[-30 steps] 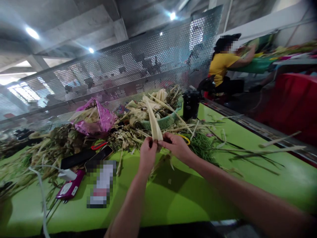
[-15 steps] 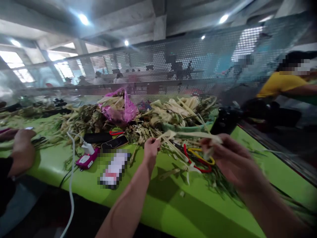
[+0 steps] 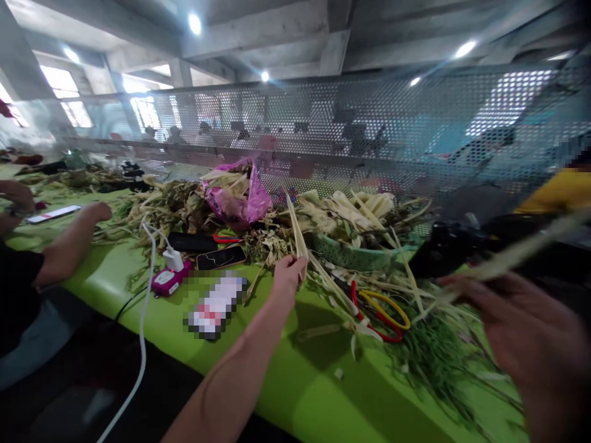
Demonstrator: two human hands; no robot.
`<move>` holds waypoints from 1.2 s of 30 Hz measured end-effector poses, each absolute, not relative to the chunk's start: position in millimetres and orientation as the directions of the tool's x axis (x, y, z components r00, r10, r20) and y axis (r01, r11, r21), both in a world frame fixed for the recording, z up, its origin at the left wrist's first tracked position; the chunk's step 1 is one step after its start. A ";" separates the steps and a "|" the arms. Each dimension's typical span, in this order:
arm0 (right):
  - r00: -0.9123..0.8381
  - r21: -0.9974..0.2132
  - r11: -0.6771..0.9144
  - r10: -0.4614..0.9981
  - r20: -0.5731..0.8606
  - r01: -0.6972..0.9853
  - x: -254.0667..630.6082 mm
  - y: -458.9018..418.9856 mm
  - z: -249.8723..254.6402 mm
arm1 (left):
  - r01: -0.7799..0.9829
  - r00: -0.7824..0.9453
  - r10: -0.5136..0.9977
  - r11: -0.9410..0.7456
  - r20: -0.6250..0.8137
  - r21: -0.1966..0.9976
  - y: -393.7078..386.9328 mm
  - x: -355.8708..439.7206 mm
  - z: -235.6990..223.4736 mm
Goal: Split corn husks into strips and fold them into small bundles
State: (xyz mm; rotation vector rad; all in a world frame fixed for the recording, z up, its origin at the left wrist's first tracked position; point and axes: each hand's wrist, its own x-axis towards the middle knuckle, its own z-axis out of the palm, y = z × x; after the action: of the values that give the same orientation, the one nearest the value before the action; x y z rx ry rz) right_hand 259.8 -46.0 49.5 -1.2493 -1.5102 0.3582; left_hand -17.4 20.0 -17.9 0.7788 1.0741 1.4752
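Near the middle of the green table, my left hand [image 3: 290, 275] is closed in a pinch on a pale corn husk strip [image 3: 298, 237], whose tapered end points up. My right hand [image 3: 517, 320], off to the right, grips another long pale husk strip [image 3: 530, 246], smeared by motion and slanting up past the frame's right side. Between the hands, red and yellow looped tool handles [image 3: 385, 309] lie among husk scraps. A green basket [image 3: 355, 255] heaped with dry husks [image 3: 341, 212] stands just behind.
A pink plastic bag [image 3: 240, 206] of husks sits behind two phones [image 3: 221, 257]. A purple power strip [image 3: 170, 280] with a white charger and cable is at left. Green feathery stems [image 3: 429, 351] lie at right. A co-worker's arm [image 3: 69, 240] rests at far left. Perforated metal mesh [image 3: 295, 135] runs behind.
My hands have moved apart: the strip that stretched between them is now in two separate pieces, one in each hand. My right hand went right. The camera view has turned slightly.
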 end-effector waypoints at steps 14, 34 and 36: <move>-0.312 -0.400 0.590 0.758 0.572 0.701 185.8 -42.4 17.7 | -0.392 -0.015 1.000 -0.029 0.025 0.920 6.4 -1.7 -19.7; -0.171 -0.736 0.478 0.873 0.456 0.480 156.8 -42.2 3.2 | -0.405 0.230 0.973 0.113 -0.019 0.907 -14.8 11.6 -11.8; -0.165 -0.737 0.466 0.879 0.447 0.489 157.0 -42.4 2.7 | -0.391 0.234 0.971 0.134 -0.042 0.911 -15.1 12.1 -11.3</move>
State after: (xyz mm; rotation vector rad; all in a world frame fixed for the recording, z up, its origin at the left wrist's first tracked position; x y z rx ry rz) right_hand 157.0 -42.4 2.7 -1.1590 -1.8114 0.5423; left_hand 12.1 -15.1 -11.3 0.9370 0.7889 1.1518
